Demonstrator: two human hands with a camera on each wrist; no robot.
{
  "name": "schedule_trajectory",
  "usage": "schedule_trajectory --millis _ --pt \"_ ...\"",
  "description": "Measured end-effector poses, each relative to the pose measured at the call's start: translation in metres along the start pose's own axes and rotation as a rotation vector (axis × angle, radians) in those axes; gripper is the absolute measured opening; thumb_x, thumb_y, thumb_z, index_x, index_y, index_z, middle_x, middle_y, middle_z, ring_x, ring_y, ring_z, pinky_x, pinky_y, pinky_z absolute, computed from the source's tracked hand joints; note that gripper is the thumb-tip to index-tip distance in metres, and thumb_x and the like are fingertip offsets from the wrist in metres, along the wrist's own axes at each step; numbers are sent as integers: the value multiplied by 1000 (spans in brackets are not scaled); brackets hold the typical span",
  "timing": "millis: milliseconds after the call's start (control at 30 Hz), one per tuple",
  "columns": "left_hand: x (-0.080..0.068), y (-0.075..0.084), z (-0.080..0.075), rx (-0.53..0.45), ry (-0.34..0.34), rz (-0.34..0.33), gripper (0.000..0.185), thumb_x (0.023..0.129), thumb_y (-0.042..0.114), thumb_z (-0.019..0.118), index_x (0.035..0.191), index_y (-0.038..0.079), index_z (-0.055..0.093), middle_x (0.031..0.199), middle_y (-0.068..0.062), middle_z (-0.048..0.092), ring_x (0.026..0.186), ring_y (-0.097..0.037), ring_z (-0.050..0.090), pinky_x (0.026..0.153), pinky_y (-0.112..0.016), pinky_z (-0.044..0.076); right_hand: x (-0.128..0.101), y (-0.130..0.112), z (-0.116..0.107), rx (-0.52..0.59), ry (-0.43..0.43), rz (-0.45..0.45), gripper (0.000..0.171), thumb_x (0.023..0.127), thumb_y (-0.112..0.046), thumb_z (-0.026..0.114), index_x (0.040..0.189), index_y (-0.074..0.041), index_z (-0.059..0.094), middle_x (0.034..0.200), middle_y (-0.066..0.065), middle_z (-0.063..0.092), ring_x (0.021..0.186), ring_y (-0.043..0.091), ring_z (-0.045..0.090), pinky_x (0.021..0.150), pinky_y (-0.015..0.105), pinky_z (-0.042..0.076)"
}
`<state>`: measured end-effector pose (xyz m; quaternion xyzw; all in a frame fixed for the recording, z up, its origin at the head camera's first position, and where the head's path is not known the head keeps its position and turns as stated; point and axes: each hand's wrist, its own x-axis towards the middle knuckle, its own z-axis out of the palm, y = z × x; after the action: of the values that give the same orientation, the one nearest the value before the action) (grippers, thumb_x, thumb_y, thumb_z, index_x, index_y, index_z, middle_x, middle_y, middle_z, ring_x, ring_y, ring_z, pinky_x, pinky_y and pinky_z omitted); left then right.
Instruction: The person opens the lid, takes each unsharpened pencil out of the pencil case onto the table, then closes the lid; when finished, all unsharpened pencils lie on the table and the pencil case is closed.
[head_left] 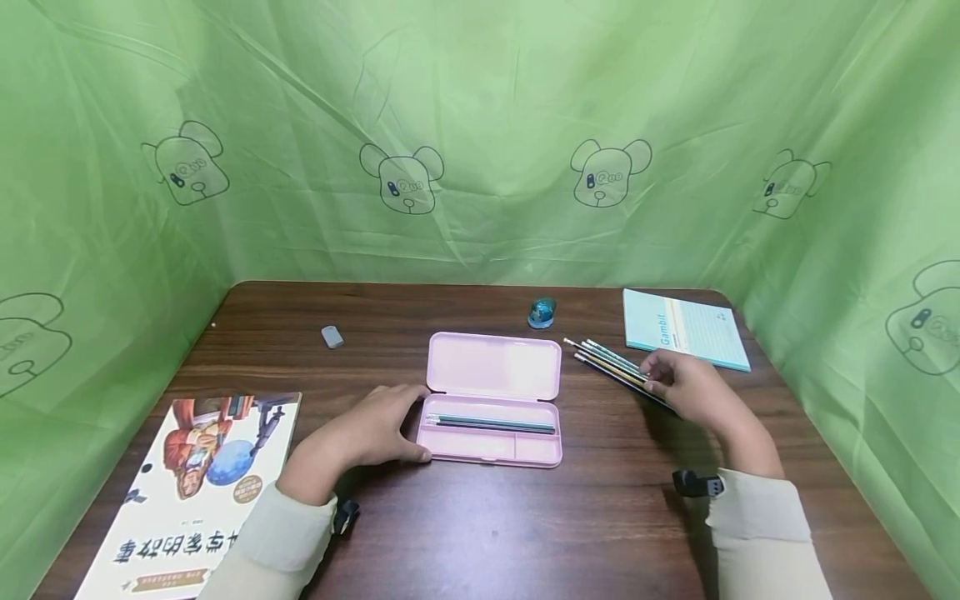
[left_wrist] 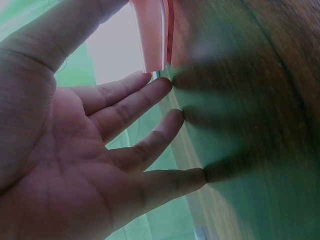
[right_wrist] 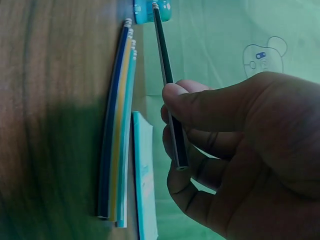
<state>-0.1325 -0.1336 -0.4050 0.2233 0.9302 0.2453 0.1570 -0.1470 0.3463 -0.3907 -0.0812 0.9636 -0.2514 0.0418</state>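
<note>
I see left hand [head_left: 372, 432] flat, fingers straight, resting against left end of open pink pencil case [head_left: 491, 400] on tabletop [head_left: 480, 533]. Right of case, right hand [head_left: 693, 390] pinches dark pencil [right_wrist: 169, 90], lifted just above remaining pencils [head_left: 609, 365] lying beside its fingertips.

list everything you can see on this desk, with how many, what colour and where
pencil case: 1, pink, open, centre
pencils in case: about 2, teal and dark, in the tray
loose pencils: several, blue, yellow, teal, right of the case
dark pencil: 1, pinched in right hand
eraser: 1, grey, back left
sharpener: 1, blue, behind the case
notebook: 1, light blue, back right
book: 1, illustrated cover, front left
table: 1, dark wood
left hand: touching the case's left end
right hand: at the loose pencils
</note>
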Motion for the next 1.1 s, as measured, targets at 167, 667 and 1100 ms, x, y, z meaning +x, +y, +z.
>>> schedule_trajectory --millis 167,667,1100 --pt "0 0 0 -1 0 0 82 83 35 100 150 5 62 153 -16 68 145 -41 59 126 -61 46 2 6 6 11 -40 20 4 103 -3 75 105 -5 72 92 6 73 86 17 64 79 38 52" --pt "-1 0 0 -4 3 6 81 83 35 100 149 6 63 152 -15 68 143 -41 60 124 -61 46 0 7 5 -9 -148 92 12 101 -1 77 103 -6 66 95 8 74 88 20 66 76 37 52" --pt "0 0 0 0 0 11 81 83 36 100 149 6 63 151 -15 69 143 -40 60 125 -61 46 0 5 6 -35 -149 74 15 99 -4 81 104 -5 67 96 9 75 88 21 67 77 40 53"
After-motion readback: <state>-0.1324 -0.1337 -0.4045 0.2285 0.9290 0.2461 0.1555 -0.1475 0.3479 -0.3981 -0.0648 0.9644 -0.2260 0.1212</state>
